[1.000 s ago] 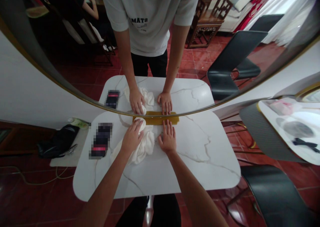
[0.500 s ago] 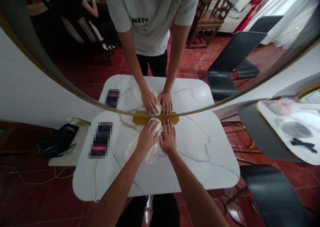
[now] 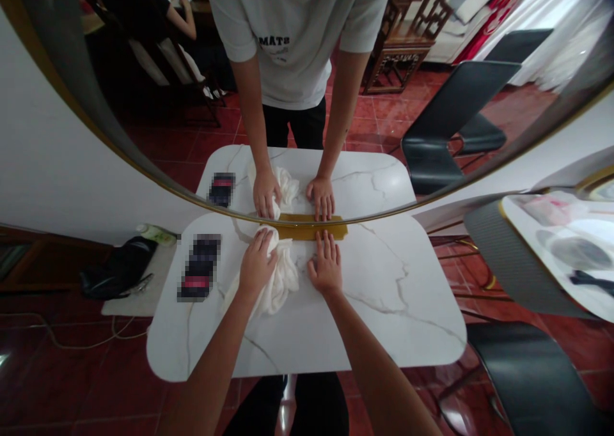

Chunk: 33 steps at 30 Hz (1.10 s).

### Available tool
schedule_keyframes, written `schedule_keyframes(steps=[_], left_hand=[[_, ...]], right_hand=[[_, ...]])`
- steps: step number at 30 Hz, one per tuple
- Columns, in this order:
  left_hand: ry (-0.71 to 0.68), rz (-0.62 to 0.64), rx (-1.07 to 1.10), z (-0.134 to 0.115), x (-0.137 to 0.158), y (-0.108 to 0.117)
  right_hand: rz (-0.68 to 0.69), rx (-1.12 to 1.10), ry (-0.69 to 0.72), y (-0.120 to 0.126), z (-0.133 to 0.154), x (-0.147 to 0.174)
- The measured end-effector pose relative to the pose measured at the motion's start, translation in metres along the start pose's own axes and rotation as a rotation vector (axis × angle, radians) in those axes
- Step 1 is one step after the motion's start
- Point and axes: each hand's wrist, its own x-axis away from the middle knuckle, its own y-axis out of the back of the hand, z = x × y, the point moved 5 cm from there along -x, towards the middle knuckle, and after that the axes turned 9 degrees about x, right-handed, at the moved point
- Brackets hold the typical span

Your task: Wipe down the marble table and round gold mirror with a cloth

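Note:
A crumpled white cloth [image 3: 281, 279] lies on the white marble-patterned table [image 3: 393, 327]. My left hand [image 3: 258, 263] is closed over part of it, pressing a bunched fold against the left end of a gold strip [image 3: 300, 231] at the foot of the mirror. The rest of the cloth trails loosely beside and below that hand. My right hand [image 3: 326, 263] rests palm down with outstretched fingers, its fingertips on the strip's right end. Nothing shows under the right hand.
A large gold-rimmed mirror [image 3: 307, 123] stands at the table's back edge and reflects me and the room. A pixelated dark item [image 3: 200, 266] lies at the table's left. Black chairs [image 3: 532, 372] and a second white table [image 3: 542, 225] are to the right; a black bag [image 3: 118, 266] is at left.
My left hand has moved left along the gold strip with the cloth, uncovering its middle. My right hand stays at the strip's right end. The view has shifted slightly.

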Motion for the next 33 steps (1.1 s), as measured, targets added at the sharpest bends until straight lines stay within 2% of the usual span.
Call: schedule_keyframes(steps=[8,18,23,29,33], left_hand=[[-0.019,0.016,0.006,0.013,-0.022,0.000],[-0.013,0.042,0.008,-0.002,0.008,-0.001],[-0.020,0.044,0.022,0.010,-0.003,0.002],[0.017,0.071,0.164,0.029,-0.030,0.007],[0.063,0.016,0.330,0.034,-0.023,0.010]], right_hand=[[-0.007,0.040,0.000,0.001,0.001,0.000],[0.000,0.001,-0.001,0.000,0.001,0.001],[0.008,-0.006,-0.002,0.000,0.000,0.000],[0.019,-0.005,-0.005,-0.001,0.000,-0.001],[0.018,-0.003,-0.008,0.000,0.000,-0.001]])
